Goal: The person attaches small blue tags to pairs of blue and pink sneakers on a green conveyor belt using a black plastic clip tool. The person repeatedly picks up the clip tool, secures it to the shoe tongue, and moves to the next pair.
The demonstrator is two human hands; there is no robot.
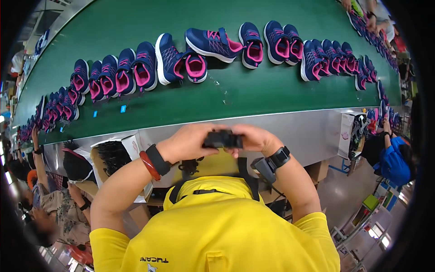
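In front of my chest, just off the near edge of the bench, both hands meet around a small dark black object (222, 139) of a kind I cannot make out. My left hand (194, 141) curls its fingers on one side of it. My right hand (256, 137) closes on the other side, its thumb and fingertips at the object. Beyond them, a navy sneaker with pink laces and lining (213, 44) lies sideways on the green work surface (253, 93). Next to it, another sneaker (167, 59) leans against a third one (196, 67).
Several more navy sneakers (145, 65) form a long row to both sides. An open box with black contents (111, 156) stands at the left, a white box (345, 136) at the right. Co-workers are at both sides, one in a blue top (395, 158).
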